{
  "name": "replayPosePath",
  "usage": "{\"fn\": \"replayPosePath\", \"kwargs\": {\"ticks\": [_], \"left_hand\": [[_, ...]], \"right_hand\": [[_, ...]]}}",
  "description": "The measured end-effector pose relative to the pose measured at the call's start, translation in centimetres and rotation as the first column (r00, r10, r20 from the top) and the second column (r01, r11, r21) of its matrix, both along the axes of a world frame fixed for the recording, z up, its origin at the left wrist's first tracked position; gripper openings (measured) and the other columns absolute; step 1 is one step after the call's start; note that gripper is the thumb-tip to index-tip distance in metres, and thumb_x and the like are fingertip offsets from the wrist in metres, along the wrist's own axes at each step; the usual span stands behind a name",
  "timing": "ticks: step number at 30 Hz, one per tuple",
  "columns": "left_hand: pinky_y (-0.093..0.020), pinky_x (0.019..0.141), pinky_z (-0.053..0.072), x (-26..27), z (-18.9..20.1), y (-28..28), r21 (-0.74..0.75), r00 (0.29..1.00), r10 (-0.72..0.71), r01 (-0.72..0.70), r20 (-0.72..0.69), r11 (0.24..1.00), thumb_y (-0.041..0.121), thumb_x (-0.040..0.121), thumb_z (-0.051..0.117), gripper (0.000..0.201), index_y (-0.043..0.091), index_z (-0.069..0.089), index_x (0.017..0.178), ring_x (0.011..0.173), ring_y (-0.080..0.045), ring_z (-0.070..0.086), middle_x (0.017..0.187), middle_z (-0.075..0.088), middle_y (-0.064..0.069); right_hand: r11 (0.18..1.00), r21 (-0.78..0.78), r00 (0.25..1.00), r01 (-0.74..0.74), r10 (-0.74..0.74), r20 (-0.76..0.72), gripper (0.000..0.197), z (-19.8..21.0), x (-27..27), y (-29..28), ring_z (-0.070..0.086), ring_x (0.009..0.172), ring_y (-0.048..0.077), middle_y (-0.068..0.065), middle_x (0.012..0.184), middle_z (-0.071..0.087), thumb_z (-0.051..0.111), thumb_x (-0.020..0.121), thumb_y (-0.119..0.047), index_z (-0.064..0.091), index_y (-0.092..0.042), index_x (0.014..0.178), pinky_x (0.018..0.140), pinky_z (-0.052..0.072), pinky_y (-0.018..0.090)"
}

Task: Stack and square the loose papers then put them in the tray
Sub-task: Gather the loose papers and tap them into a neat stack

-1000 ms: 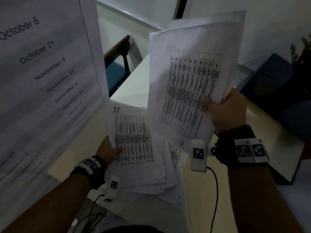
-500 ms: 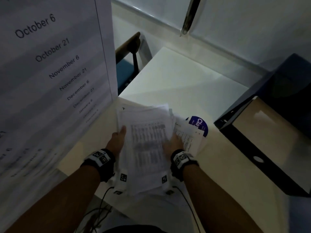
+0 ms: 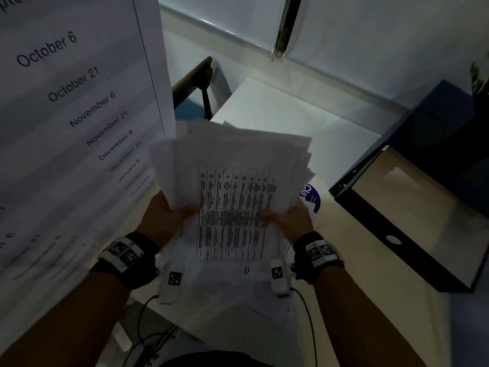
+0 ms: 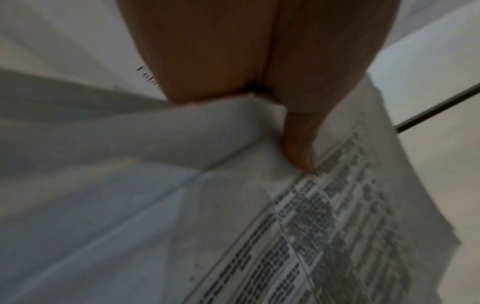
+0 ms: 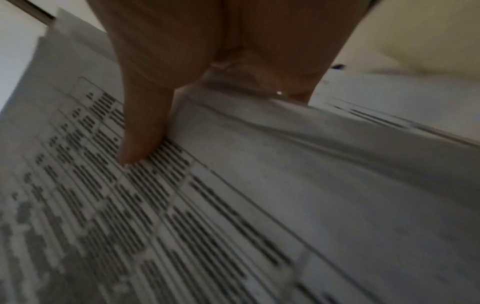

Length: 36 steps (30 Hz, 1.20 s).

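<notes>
While your left hand [image 3: 164, 217] and right hand [image 3: 292, 221] pinch the uneven sheaf of white printed papers [image 3: 232, 197], it hangs above the pale desk [image 3: 277, 115]. Both thumbs [image 4: 301, 148] press its top sheet.

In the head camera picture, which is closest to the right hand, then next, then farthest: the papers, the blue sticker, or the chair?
1. Papers: held in the right hand itself.
2. Blue sticker: on the desk, just beyond that hand.
3. Chair: far back, up and to the left.
</notes>
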State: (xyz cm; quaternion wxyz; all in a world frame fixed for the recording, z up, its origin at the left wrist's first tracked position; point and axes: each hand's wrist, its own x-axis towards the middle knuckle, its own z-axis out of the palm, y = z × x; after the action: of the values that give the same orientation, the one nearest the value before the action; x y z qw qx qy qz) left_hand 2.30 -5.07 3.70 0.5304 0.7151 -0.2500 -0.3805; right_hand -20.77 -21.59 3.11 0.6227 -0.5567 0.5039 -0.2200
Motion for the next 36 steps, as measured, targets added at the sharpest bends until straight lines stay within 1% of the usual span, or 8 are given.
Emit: {"fn": "replayPosePath", "kwargs": {"ticks": [6,10,14,19,21,24,30,36], "left_hand": [[-0.009,0.079,0.051,0.0,6.6,-1.3,-0.304,0.987,0.074,-0.029,0.14,0.952,0.041,0.089,0.067,0.027,0.032,0.06,0.113,0.098,0.014,0.062,0.1,0.068,0.034],[-0.005,0.067,0.048,-0.7,5.5,-1.7,-0.368,0.983,0.168,-0.128,0.079,0.921,0.045,0.095,0.047,0.034,0.017,0.057,0.11,0.089,0.002,0.064,0.092,0.067,0.018],[-0.001,0.06,0.042,-2.3,4.9,-2.4,-0.348,0.986,0.116,-0.068,0.12,0.935,0.025,0.106,0.034,0.032,0.014,0.055,0.086,0.065,0.019,0.056,0.068,0.065,0.019],[-0.029,0.096,0.052,-0.4,2.8,-1.7,-0.311,0.969,0.055,0.023,0.24,0.95,0.071,0.083,0.051,0.073,0.013,0.049,0.127,0.11,0.001,0.058,0.118,0.06,0.002],[-0.012,0.091,0.049,-0.2,2.3,-1.6,-0.234,0.963,-0.023,0.088,0.268,0.968,0.06,0.085,0.054,0.055,0.033,0.042,0.132,0.109,0.015,0.053,0.121,0.055,0.015],[0.0,0.09,0.039,-0.6,2.4,-1.5,-0.183,0.951,-0.078,0.137,0.299,0.974,0.036,0.101,0.044,0.036,0.036,0.041,0.137,0.107,0.027,0.047,0.124,0.049,0.029],[-0.039,0.099,0.047,-0.9,1.1,-1.4,-0.201,0.986,-0.118,0.139,0.117,0.97,0.001,0.075,0.048,0.058,0.036,0.045,0.121,0.111,-0.003,0.057,0.121,0.057,0.006],[-0.027,0.106,0.04,-3.2,1.4,-3.0,-0.18,0.992,-0.1,0.112,0.078,0.977,0.046,0.093,0.058,0.059,0.04,0.029,0.144,0.125,0.006,0.048,0.138,0.05,0.014]], "right_hand": [[0.954,-0.275,0.95,0.121,-0.031,0.311,0.029,8.4,-1.7,0.2,0.072,0.084,0.006,-0.016,0.084,0.075,0.078,0.073,0.001,0.071,-0.018,0.094,0.072,0.059,0.024],[0.94,-0.327,0.966,0.098,-0.01,0.259,0.044,6.7,-2.3,0.7,0.069,0.081,-0.005,-0.026,0.083,0.073,0.08,0.071,0.005,0.069,-0.034,0.088,0.071,0.056,0.016],[0.949,-0.314,0.994,0.026,0.01,0.112,0.028,4.6,-2.1,1.2,0.064,0.078,-0.015,-0.031,0.082,0.069,0.079,0.076,-0.004,0.07,-0.027,0.089,0.073,0.054,0.015],[0.951,-0.301,0.993,0.071,-0.039,0.113,0.042,3.9,-1.7,1.1,0.061,0.076,-0.018,-0.029,0.085,0.064,0.075,0.078,0.0,0.063,-0.039,0.085,0.078,0.053,0.012],[0.944,-0.32,0.993,0.073,-0.038,0.112,0.041,4.2,-1.5,0.7,0.062,0.076,-0.017,-0.023,0.09,0.063,0.075,0.079,-0.001,0.062,-0.038,0.087,0.073,0.053,0.01],[0.944,-0.322,0.993,0.074,-0.042,0.107,0.031,4.5,-1.3,0.0,0.062,0.072,-0.016,-0.016,0.088,0.065,0.072,0.082,0.0,0.065,-0.029,0.089,0.069,0.052,0.011],[0.953,-0.301,1.0,0.0,-0.001,-0.005,0.027,4.0,-1.4,-0.8,0.061,0.076,-0.008,-0.01,0.087,0.064,0.069,0.083,0.004,0.064,-0.018,0.097,0.078,0.054,0.031],[0.951,-0.284,0.993,0.121,-0.114,0.039,0.032,3.9,-0.7,-0.1,0.066,0.082,0.016,-0.006,0.086,0.067,0.071,0.08,0.007,0.065,-0.024,0.085,0.085,0.057,0.048]]}}
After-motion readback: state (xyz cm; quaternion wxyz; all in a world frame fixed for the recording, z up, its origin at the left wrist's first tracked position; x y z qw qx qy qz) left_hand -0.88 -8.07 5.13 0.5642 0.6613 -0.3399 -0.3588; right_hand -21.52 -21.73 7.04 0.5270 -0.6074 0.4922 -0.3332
